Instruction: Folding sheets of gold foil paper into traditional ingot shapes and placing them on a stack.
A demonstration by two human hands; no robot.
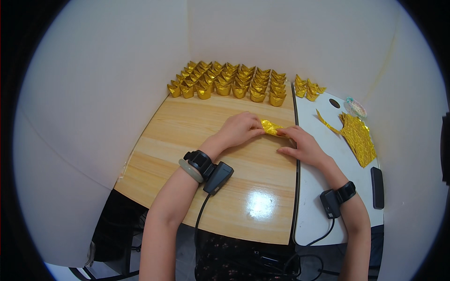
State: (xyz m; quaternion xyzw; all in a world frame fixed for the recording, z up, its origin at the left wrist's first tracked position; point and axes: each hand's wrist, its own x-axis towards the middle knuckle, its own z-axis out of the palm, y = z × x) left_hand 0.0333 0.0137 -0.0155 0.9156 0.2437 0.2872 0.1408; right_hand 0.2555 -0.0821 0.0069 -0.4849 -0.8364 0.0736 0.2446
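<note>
A narrow folded piece of gold foil paper (271,127) lies between my hands over the wooden table. My left hand (241,129) is closed on its left end, with the fingers bent and pinching. At the other end, my right hand (302,144) touches the foil paper with its fingertips; the fingers are stretched out and the thumb stands apart, below the paper. My fingers partly cover both ends of the strip. Beyond my hands, several rows of gold foil ingots (240,89) stand upright at the far edge of the table.
On the white table (314,196) at right are several more foil ingots (313,90), a fanned stack of gold foil sheets (357,140), a clear round object (356,107) and a dark phone-like slab (377,188). Cables hang from boxes on both wrists. White walls surround the tables.
</note>
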